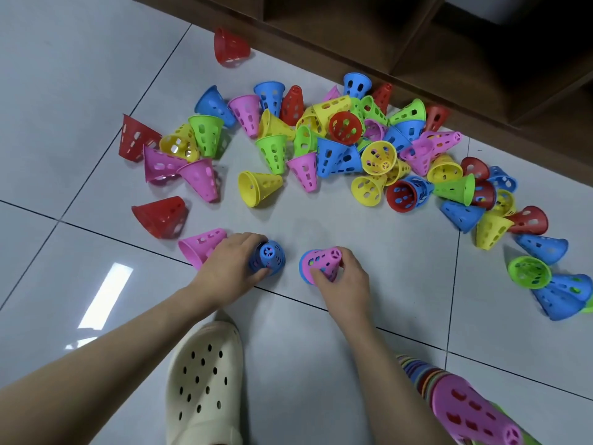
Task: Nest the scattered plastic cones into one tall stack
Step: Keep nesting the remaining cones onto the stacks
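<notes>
I see my left hand point(229, 268) wrapped around a blue cone point(268, 256) that stands narrow end up on the white tiled floor point(64, 91), fingers curled over its far side and thumb against its near side. Just left of that hand a pink cone point(200, 247) lies on its side, partly hidden behind the knuckles. My right hand point(345, 281) pinches a second pink cone point(322, 260), which sits tilted over a blue one whose rim shows at its left edge; thumb and fingers close on its near side.

At the near right corner a long nested stack point(465, 406) lies on its side, a pink cone outermost with striped rims of many colours running back from it. It is well apart from both hands.

The loose cones point(337, 139) spread in an arc across the far floor, from red and pink ones on the left through a dense heap of yellow, green, blue, red and pink in the middle to blue and green ones at the right edge. One red cone point(230, 46) lies alone at the far left, near the dark wooden shelving point(353, 33).

A cream perforated clog point(203, 380) sits near, between my forearms.
</notes>
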The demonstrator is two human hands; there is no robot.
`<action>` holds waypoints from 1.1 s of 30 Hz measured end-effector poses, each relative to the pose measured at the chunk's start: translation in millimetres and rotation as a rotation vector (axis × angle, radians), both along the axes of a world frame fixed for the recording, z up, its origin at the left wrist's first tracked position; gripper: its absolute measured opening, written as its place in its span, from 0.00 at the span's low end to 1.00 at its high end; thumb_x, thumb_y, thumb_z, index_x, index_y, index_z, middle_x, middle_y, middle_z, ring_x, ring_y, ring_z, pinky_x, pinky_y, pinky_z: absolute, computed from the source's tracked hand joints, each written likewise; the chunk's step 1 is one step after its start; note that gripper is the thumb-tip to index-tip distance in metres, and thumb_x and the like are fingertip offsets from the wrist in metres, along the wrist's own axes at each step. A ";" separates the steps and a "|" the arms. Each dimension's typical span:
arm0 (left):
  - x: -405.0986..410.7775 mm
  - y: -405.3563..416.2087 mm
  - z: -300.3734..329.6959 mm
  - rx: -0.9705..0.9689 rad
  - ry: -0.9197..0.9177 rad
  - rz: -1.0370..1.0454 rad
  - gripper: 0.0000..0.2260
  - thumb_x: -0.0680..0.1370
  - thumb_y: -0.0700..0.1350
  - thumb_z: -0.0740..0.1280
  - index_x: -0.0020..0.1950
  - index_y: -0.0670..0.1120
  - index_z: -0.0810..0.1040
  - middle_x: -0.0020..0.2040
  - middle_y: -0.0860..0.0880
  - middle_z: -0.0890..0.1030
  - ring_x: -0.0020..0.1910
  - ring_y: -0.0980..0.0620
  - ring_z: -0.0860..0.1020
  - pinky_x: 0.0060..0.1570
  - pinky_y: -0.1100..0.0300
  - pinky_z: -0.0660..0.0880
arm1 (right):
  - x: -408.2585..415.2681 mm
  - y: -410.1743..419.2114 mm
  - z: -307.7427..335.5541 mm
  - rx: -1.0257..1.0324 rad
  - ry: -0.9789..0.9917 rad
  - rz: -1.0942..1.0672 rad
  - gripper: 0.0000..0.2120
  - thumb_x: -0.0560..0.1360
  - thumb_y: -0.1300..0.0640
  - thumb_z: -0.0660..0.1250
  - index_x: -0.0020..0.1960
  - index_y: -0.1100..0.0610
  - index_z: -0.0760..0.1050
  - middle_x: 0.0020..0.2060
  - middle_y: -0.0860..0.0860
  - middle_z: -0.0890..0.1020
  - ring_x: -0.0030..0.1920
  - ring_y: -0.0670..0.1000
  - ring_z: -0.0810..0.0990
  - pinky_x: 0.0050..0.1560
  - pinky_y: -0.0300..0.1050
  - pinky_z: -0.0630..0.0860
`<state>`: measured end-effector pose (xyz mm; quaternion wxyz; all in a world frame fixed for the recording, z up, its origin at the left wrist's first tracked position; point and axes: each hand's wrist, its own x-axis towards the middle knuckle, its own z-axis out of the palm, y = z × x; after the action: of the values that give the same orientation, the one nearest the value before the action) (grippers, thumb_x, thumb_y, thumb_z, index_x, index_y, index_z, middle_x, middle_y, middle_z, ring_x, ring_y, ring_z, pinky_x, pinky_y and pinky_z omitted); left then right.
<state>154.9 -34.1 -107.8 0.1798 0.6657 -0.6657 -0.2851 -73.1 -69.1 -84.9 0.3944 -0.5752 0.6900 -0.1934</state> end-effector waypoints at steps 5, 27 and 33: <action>4.4 3.9 2.3 -0.032 -0.019 0.001 0.23 0.72 0.51 0.72 0.65 0.46 0.74 0.56 0.47 0.79 0.52 0.44 0.76 0.55 0.50 0.73 | -1.9 7.8 -18.5 0.003 -0.048 0.082 0.18 0.71 0.62 0.73 0.58 0.49 0.75 0.54 0.45 0.80 0.52 0.45 0.79 0.50 0.32 0.74; 58.7 19.7 4.9 0.110 -0.565 0.271 0.20 0.71 0.65 0.66 0.42 0.47 0.73 0.36 0.48 0.77 0.39 0.42 0.72 0.45 0.50 0.63 | -4.7 17.2 -39.9 -0.058 -0.141 0.066 0.21 0.72 0.61 0.71 0.63 0.48 0.74 0.58 0.45 0.79 0.60 0.49 0.78 0.61 0.48 0.77; 41.9 4.8 21.4 -0.043 -0.164 0.362 0.24 0.70 0.68 0.65 0.54 0.52 0.80 0.43 0.52 0.81 0.47 0.43 0.75 0.50 0.47 0.69 | -6.5 16.1 -40.3 -0.056 -0.123 0.089 0.22 0.72 0.62 0.72 0.63 0.48 0.75 0.58 0.44 0.78 0.59 0.48 0.79 0.60 0.46 0.78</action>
<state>196.8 -29.3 -86.4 0.1876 0.7916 -0.5535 -0.1784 -79.6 -53.0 -125.2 0.4279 -0.6031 0.6328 -0.2297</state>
